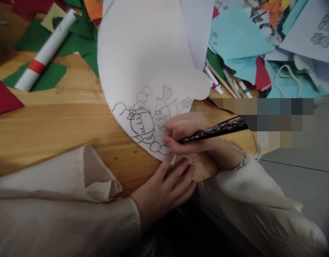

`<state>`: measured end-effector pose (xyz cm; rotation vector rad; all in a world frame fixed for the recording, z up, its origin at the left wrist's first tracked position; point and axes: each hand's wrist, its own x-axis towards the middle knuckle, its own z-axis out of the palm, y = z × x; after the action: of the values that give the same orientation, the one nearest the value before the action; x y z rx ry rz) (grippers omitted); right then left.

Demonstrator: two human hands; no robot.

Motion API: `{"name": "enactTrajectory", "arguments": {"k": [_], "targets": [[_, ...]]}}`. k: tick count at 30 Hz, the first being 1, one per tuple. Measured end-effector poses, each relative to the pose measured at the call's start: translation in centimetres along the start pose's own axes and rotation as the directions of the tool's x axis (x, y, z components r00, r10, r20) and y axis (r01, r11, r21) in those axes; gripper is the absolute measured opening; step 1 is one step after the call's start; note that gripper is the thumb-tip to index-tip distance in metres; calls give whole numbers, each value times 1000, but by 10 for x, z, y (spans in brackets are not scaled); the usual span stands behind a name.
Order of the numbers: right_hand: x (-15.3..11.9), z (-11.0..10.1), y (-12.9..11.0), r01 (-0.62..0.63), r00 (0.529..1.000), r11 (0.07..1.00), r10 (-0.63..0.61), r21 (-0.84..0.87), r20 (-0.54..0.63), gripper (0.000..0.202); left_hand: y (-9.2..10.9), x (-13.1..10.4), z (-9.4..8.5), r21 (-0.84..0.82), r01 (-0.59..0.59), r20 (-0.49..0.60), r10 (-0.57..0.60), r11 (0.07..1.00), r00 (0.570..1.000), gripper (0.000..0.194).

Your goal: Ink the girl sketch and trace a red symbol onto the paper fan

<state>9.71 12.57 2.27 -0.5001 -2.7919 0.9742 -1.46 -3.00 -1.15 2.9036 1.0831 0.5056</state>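
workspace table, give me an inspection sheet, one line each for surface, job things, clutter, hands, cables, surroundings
surface: wooden table, grain and small dark marks visible
job's things: white cutout with line-drawn figures at its lower end; dark patterned pen, tip hidden
clutter: thick white marker with red band, over green paper; red paper at left; light blue paper and slim markers at upper right
grippers: right hand has its grip on the pen; left hand open, index fingertip at the cutout's lower edge
cables: nothing seen; only a looping white cord
surroundings: grey floor at right; a pixelated patch hides detail
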Motion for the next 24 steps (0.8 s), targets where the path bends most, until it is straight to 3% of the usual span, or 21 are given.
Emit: {"name": "enactTrajectory", "arguments": {"k": [12, 17, 20, 24], "targets": [[1, -2, -3, 22, 1000, 1000, -22, 1, -14, 29, 0, 0, -1, 6, -9, 4, 9, 1000, 1000, 37], [1, -2, -4, 12, 999, 999, -11, -42, 35, 30, -1, 0, 0, 22, -4, -7, 4, 1000, 1000, 37], [1, -1, -3, 9, 1000, 1000, -9, -19, -1, 31, -1, 0, 1, 34, -17, -5, 17, 999, 1000, 37], [-1, 2, 0, 92, 992, 995, -90, 23, -83, 33, -2, 1, -1, 79, -40, 11, 39, 996, 999, 37]]}}
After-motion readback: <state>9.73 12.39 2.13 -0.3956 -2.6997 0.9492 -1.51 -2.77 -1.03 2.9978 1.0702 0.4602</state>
